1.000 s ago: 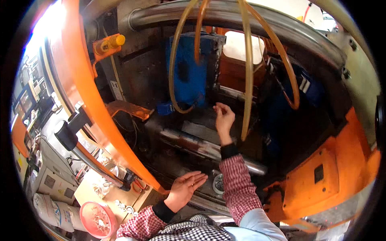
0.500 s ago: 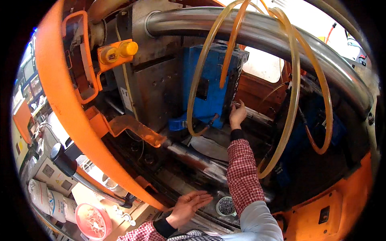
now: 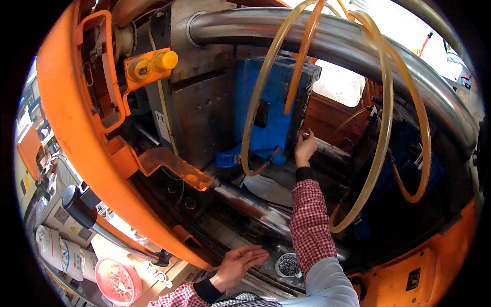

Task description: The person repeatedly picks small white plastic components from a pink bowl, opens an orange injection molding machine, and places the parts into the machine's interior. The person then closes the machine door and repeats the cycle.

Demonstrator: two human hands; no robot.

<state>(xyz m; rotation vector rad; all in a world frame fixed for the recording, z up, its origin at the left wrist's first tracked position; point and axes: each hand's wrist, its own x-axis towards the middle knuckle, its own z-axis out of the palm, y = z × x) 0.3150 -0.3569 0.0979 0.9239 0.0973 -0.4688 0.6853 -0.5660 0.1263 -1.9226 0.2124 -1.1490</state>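
My right hand (image 3: 306,149) reaches deep into the machine, at the right-hand face of a blue mould block (image 3: 273,97). Its thumb and fingertips come together at that face; whatever they hold is too small to make out. My left hand (image 3: 238,267) is held low at the front, fingers stretched out together and the palm partly turned up. Just right of it stands a small round tub (image 3: 287,265) full of small dark and silvery pieces. Both sleeves are red checked with dark cuffs.
Yellowish hoses (image 3: 387,128) loop down around my right arm. A thick steel bar (image 3: 286,33) crosses above, and another metal bar (image 3: 255,207) runs below. An orange frame (image 3: 102,169) curves along the left. Outside it, a pink basin (image 3: 118,280) holds pale pieces.
The view has shifted slightly. My right hand stays at the blue block's face with its fingers in a slightly different position; my left hand has barely moved.
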